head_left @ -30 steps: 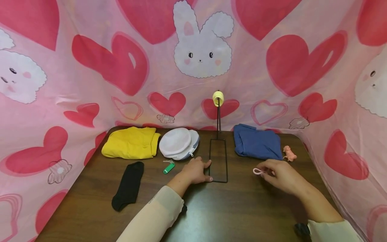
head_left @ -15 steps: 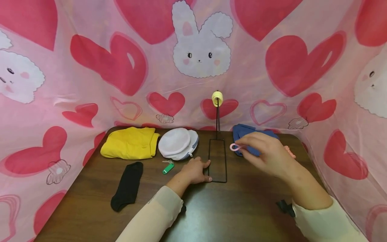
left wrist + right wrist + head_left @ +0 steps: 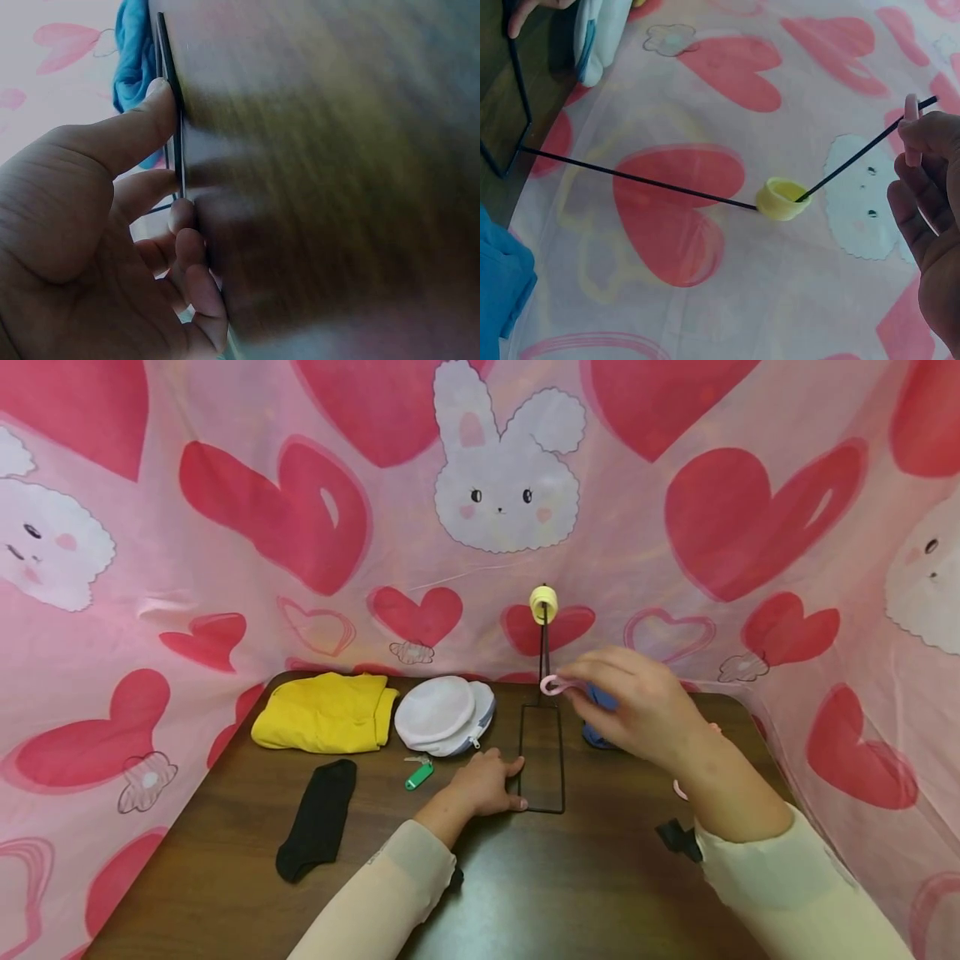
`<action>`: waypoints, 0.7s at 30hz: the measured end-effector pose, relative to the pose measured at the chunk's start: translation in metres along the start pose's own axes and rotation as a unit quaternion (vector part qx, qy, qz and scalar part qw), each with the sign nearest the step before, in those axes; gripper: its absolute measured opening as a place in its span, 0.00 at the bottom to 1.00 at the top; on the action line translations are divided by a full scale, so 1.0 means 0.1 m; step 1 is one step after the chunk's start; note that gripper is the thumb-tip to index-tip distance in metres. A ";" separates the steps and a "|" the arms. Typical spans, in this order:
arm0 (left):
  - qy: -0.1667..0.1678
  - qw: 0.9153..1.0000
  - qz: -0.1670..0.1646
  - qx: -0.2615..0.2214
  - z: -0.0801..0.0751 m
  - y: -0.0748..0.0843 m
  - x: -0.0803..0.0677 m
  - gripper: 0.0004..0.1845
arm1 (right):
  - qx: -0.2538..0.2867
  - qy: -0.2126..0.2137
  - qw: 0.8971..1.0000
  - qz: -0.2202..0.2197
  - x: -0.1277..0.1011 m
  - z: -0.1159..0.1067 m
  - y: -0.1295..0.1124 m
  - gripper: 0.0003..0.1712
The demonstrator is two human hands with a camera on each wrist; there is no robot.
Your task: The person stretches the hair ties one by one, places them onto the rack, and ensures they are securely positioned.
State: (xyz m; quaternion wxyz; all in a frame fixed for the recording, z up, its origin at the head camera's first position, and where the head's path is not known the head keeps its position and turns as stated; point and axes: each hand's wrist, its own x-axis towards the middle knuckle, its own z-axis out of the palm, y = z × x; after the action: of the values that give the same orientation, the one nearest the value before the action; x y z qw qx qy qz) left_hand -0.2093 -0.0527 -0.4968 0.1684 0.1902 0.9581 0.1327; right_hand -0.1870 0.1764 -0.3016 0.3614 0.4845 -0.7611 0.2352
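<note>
A black wire stand (image 3: 543,652) rises from a rectangular base (image 3: 561,760) on the brown table, with a yellow ring (image 3: 542,603) at its top. The wire and the yellow ring (image 3: 784,199) also show in the right wrist view. My left hand (image 3: 510,785) lies on the base's left rail. In the left wrist view its thumb (image 3: 150,112) and curled fingertips hold the wire. My right hand (image 3: 573,681) is raised beside the pole, below the yellow ring, and pinches a small pink loop (image 3: 553,685). That pink loop (image 3: 910,127) stands close to the wire's end.
A yellow cloth (image 3: 322,714), a white round pouch (image 3: 442,714), a green key tag (image 3: 418,774) and a black sock (image 3: 318,818) lie left of the stand. A blue cloth (image 3: 597,732) lies partly hidden behind my right hand. Pink heart-and-bunny fabric (image 3: 225,527) walls three sides.
My right hand rose from the table at the right and carried the pink loop up and leftward to the stand's pole. My left hand stayed on the base.
</note>
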 end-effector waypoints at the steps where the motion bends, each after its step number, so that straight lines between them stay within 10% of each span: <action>1: 0.000 1.000 0.000 0.001 0.00 0.00 0.00 0.44 | 0.000 -0.003 1.000 0.006 0.01 0.02 0.03 0.11; 21: -0.001 1.000 -0.009 0.000 0.00 0.03 0.00 0.44 | -0.071 0.023 0.974 0.212 0.27 0.58 0.75 0.14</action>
State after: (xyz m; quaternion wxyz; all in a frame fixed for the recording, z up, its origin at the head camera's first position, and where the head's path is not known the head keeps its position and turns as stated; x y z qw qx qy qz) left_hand -0.2080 -0.0499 -0.4962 0.1703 0.1814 0.9597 0.1309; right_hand -0.2810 0.1517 -0.3175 0.3538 0.2801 -0.8528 0.2629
